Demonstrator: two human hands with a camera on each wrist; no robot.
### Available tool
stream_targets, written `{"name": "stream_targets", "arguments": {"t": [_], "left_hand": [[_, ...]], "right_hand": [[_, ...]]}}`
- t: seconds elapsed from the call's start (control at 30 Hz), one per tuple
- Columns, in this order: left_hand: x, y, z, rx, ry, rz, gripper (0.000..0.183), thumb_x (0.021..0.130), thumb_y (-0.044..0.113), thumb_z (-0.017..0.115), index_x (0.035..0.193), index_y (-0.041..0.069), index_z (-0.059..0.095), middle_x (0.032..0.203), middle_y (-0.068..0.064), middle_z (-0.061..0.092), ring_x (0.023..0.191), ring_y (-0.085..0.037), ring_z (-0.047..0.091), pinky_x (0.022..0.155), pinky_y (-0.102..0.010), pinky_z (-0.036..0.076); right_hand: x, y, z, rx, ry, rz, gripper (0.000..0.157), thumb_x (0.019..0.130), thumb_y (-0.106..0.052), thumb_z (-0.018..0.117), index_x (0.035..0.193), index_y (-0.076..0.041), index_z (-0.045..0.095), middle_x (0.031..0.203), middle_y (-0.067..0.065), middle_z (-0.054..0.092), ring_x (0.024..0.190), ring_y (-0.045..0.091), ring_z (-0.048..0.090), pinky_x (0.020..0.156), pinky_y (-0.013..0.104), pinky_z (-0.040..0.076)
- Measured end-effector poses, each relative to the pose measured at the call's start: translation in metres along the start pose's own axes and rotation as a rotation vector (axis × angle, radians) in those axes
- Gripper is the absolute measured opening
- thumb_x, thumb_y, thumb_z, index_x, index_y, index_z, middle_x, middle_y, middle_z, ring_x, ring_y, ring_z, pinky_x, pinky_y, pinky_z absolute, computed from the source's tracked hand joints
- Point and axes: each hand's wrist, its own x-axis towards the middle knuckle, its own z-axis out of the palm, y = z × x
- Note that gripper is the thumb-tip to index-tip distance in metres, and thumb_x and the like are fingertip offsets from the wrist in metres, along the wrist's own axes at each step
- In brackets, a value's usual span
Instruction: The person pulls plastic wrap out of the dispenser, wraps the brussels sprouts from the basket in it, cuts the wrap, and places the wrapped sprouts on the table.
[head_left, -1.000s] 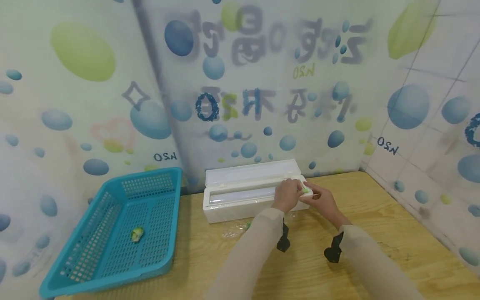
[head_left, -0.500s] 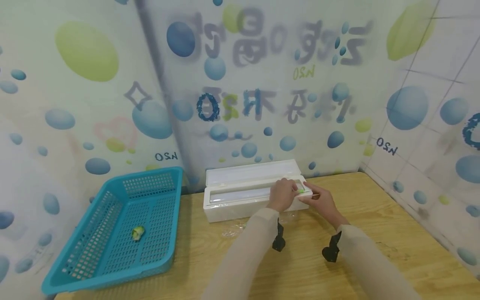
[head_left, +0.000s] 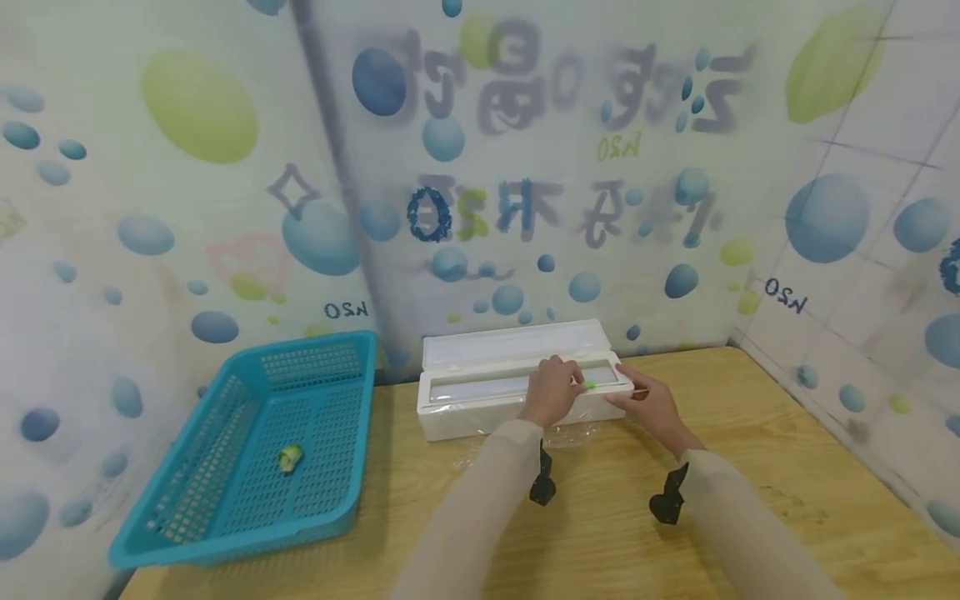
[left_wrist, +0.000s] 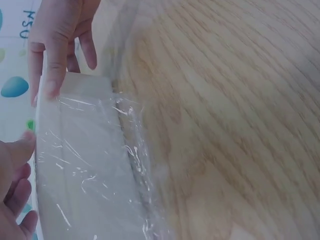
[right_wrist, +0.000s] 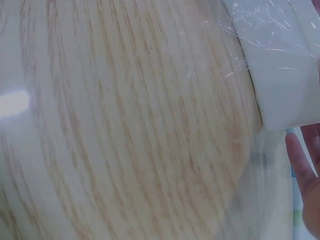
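Observation:
A long white cling film dispenser (head_left: 450, 423) stands on the table with its lid raised behind. Clear cling film (left_wrist: 90, 165) hangs down its front and trails onto the tabletop. At the front top edge, my left hand (head_left: 551, 390) holds the small green slide cutter (head_left: 590, 385) with thumb and fingers. My right hand (head_left: 654, 408) grips the dispenser's right end, thumb on the front face and a finger on top. In the right wrist view only part of the right hand (right_wrist: 307, 175) shows, beside the end of the dispenser. The left sleeve hides some of the film.
A blue plastic basket (head_left: 358, 467) stands to the left, with one small green-and-white vegetable piece (head_left: 288, 457) inside. The wooden table (head_left: 600, 525) meets a printed curtain (head_left: 517, 242) behind and a tiled wall (head_left: 862, 325) at right.
My left hand and the green slide cutter have moved left along the dispenser's edge, away from the right hand. The right hand keeps its grip. The head view has shifted slightly.

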Motion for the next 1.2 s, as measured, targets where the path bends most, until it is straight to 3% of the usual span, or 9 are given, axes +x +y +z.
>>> {"name": "stream_targets", "arguments": {"t": [0.17,0.53,1.0,1.2], "left_hand": [[-0.007,-0.004,-0.004,0.029,0.017,0.01,0.015,0.087,0.032,0.061,0.094,0.018,0.064,0.081,0.002,0.051,0.078,-0.014,0.049,0.068,-0.029,0.043],[-0.02,-0.026,-0.016,-0.019,0.028,0.006,0.014,0.087,0.03,0.061,0.094,0.018,0.064,0.077,0.004,0.052,0.074,-0.013,0.049,0.07,-0.031,0.042],[-0.037,-0.057,-0.041,0.09,-0.045,-0.03,0.017,0.086,0.036,0.062,0.094,0.023,0.066,0.08,0.007,0.056,0.081,-0.015,0.051,0.081,-0.039,0.039],[-0.045,-0.072,-0.052,0.087,-0.069,-0.038,0.015,0.084,0.034,0.064,0.092,0.022,0.067,0.081,0.008,0.06,0.079,-0.014,0.05,0.082,-0.04,0.038]], "right_hand": [[0.0,0.001,0.0,0.0,-0.001,-0.008,0.061,0.084,-0.019,0.068,0.135,0.0,0.041,0.124,0.028,0.048,0.089,0.031,0.055,0.064,0.021,0.048],[0.0,0.001,-0.002,-0.026,-0.005,-0.023,0.063,0.084,-0.024,0.067,0.136,0.0,0.039,0.129,0.028,0.045,0.09,0.031,0.055,0.063,0.019,0.047],[-0.002,0.002,-0.001,-0.05,-0.007,-0.002,0.064,0.085,-0.026,0.066,0.138,-0.002,0.039,0.133,0.026,0.042,0.092,0.031,0.053,0.065,0.018,0.046],[-0.005,-0.003,-0.001,-0.045,-0.032,-0.001,0.066,0.085,-0.029,0.065,0.139,-0.003,0.037,0.134,0.027,0.04,0.095,0.033,0.052,0.066,0.019,0.047]]}}
